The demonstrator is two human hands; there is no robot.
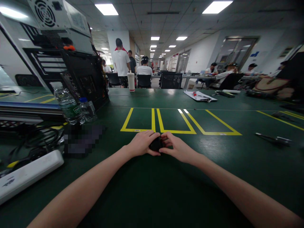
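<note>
A small black object (155, 144) with a rounded outline sits between my two hands, just in front of the yellow tape frames; its exact kind cannot be made out. My left hand (143, 143) wraps round its left side, with fingers over the top and the thumb low on the near side. From the right, my right hand (173, 146) meets it with curled fingertips and thumb at its edge. Parts of the object are covered by the fingers. Both hands are low over the green tabletop (152, 190).
Yellow tape (178, 130) marks the table. At left are a computer case (83, 72), a water bottle (68, 106), a smaller bottle (87, 110), cables and a white power strip (30, 175). A screwdriver-like tool (274, 139) lies right; a clipboard (200, 96) and white cup (131, 81) stay farther back.
</note>
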